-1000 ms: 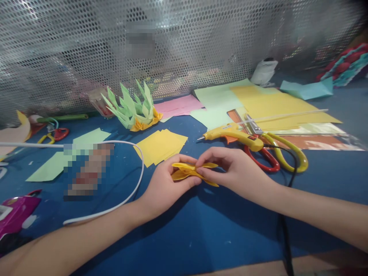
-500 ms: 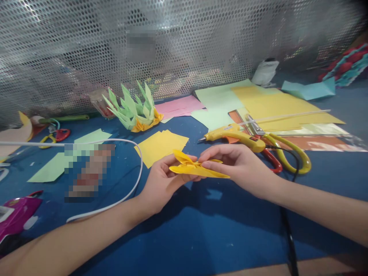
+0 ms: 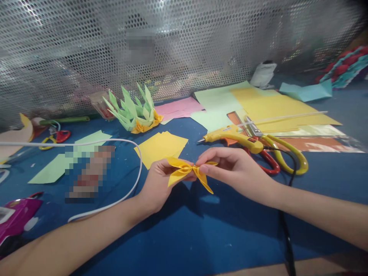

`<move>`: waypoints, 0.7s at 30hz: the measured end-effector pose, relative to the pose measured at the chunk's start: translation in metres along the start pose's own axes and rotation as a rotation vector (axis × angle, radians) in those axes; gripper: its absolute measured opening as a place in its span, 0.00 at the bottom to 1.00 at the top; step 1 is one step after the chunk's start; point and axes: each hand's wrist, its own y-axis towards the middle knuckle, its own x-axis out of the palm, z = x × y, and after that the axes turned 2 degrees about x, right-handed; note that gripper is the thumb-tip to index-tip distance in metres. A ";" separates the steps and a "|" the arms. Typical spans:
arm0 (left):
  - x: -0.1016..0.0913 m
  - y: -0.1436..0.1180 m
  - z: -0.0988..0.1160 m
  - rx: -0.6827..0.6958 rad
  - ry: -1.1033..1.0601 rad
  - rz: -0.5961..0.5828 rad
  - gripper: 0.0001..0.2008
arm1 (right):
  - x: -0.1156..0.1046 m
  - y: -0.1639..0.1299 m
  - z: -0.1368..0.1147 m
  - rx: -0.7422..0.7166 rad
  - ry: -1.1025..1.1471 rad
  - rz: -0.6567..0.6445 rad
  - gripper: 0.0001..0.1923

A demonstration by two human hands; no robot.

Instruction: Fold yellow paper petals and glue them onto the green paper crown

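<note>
Two hands pinch a folded yellow paper piece just above the blue bench.

The left hand [image 3: 156,186] and the right hand [image 3: 235,170] meet over the yellow paper piece [image 3: 186,171], each grip pressed together on it near its narrow middle, its pointed flaps sticking out to either side. It sits in front of a stack of yellow squares [image 3: 161,147], with a glue gun [image 3: 232,136] and scissors [image 3: 276,153] just beyond the right hand. As I see it, a hard squeeze could flatten or tear the thin folds, and the glue gun's tip lies near enough to catch a knuckle. The fingertips hide the paper's centre, so how the folds join there is unclear. A blurred patch covers something left of the white cable [image 3: 120,143], and the far side of the mesh screen [image 3: 184,46] is hard to make out.
</note>
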 end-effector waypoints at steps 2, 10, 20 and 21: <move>0.001 0.000 0.001 0.001 -0.015 -0.004 0.10 | 0.000 0.000 0.000 -0.039 -0.040 0.003 0.08; 0.002 -0.001 0.005 -0.030 -0.034 0.004 0.12 | -0.004 -0.002 0.004 -0.213 -0.243 0.044 0.07; 0.002 0.000 0.003 -0.037 -0.012 -0.022 0.10 | -0.005 -0.005 -0.001 -0.398 -0.469 0.049 0.03; 0.003 0.000 0.003 -0.037 0.004 -0.021 0.10 | -0.005 -0.005 -0.001 -0.394 -0.456 0.035 0.03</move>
